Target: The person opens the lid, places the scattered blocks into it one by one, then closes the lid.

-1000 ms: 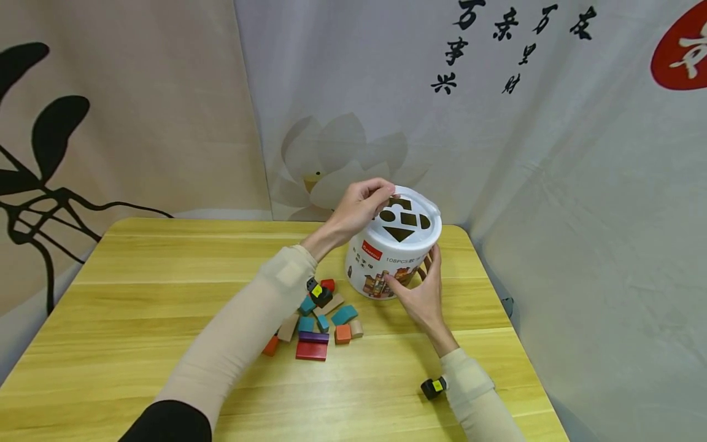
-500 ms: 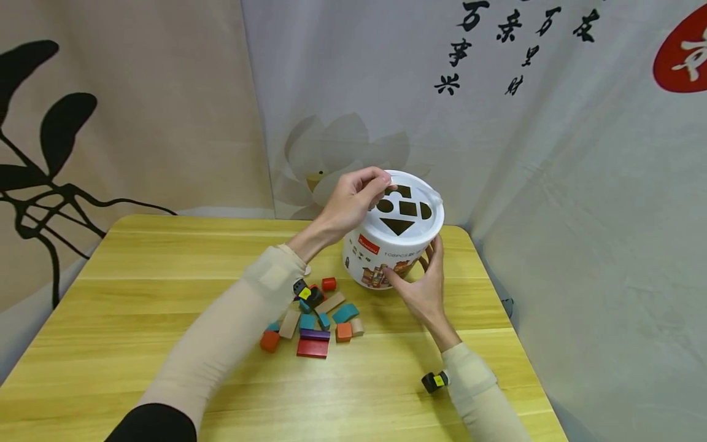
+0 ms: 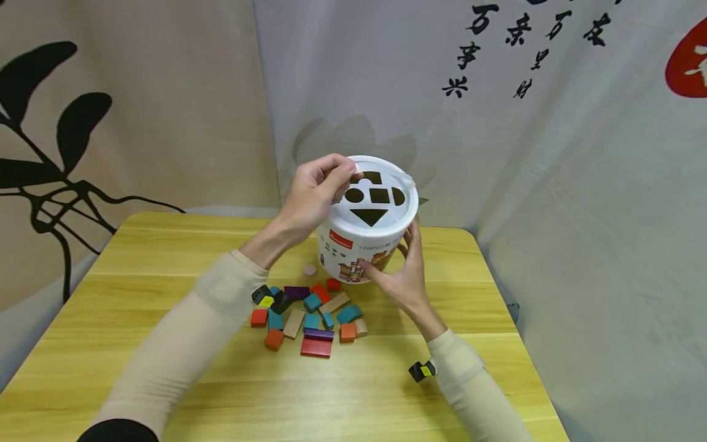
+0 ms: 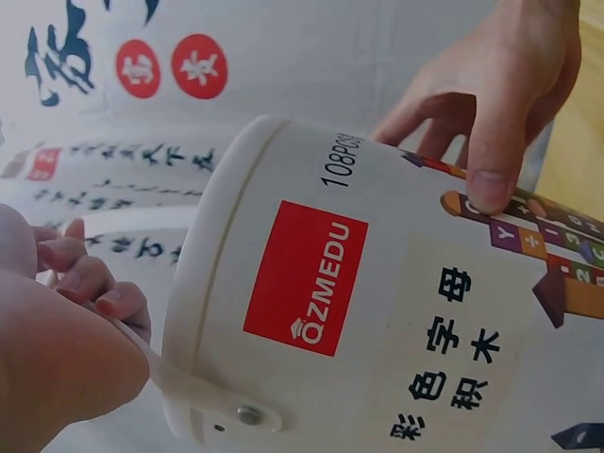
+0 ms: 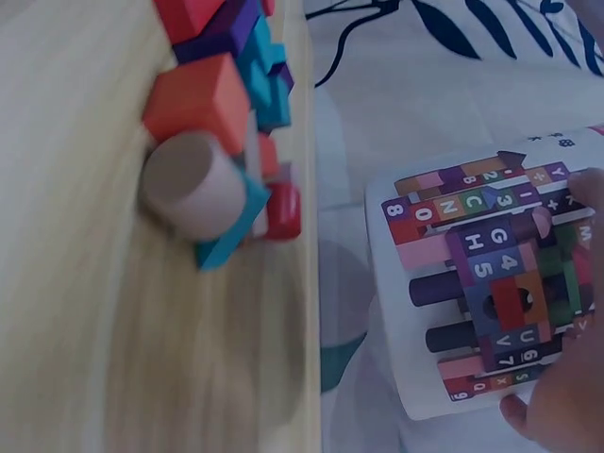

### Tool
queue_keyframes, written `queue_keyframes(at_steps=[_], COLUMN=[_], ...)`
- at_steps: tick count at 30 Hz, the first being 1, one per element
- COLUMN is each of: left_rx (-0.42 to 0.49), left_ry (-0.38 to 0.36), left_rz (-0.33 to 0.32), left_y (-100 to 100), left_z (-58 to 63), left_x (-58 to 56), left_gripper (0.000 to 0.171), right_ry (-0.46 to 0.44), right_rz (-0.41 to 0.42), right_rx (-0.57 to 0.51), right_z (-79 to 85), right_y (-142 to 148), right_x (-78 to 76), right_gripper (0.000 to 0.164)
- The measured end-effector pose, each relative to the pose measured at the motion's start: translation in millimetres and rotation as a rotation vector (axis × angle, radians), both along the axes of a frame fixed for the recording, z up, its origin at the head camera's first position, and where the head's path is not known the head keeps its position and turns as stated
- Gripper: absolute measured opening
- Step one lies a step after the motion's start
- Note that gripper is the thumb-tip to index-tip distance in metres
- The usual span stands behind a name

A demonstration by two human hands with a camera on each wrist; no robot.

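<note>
A white toy-block bucket (image 3: 367, 242) with printed sides and a white lid (image 3: 394, 213) with shaped cutouts hangs above the back of the table. My left hand (image 3: 315, 190) grips the bucket's white carrying handle (image 4: 179, 379) at the lid's left edge, fingers curled round it in the left wrist view. Low on the right side, my right hand (image 3: 403, 282) holds the bucket, thumb on the printed front and fingers wrapped behind. The right wrist view shows a gap between the bucket's bottom (image 5: 387, 311) and the tabletop.
Several coloured wooden blocks, among them a red block (image 3: 316, 347), an orange cube (image 5: 193, 99) and a plain wooden cylinder (image 5: 189, 184), lie loose in front of the bucket. A round pale disc (image 3: 310, 269) lies behind them. A fabric backdrop (image 3: 353, 73) stands behind the table (image 3: 265, 393).
Both hands have carried the bucket up and to the left, with grips kept. More of the blocks and the pale disc now show beside the left wrist.
</note>
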State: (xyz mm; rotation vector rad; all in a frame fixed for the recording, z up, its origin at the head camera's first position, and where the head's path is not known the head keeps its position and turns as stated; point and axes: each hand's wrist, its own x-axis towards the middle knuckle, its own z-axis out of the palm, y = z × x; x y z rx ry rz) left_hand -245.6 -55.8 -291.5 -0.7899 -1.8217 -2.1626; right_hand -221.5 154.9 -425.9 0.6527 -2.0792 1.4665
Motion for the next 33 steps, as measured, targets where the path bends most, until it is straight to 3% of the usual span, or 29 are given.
queue_keyframes(at_steps=[8,17,27,33], left_rx=[0.045,0.046,0.025,0.03], left_ry=[0.067,0.092,0.1,0.1], left_rz=[0.044,0.109,0.234,0.274], left_y=[-31,-64,-110,-132], left_z=[12.2,21.8,25.6,26.5], left_x=[14.7,32.2,60.4,68.4], left_gripper=[0.021,0.018,0.018,0.018], right_ry=[0.062,0.066,0.041,0.043], right_rz=[0.101,0.193,0.311,0.324], right_rx=[0.003,0.001,0.025,0.054], right_z=[14.6,26.3,26.9,12.8], right_y=[-29,-63,-109,-135], right_x=[-6.9,-8.3,-8.2,-20.8], right_gripper=[0.124,0.12,0.119,0.124])
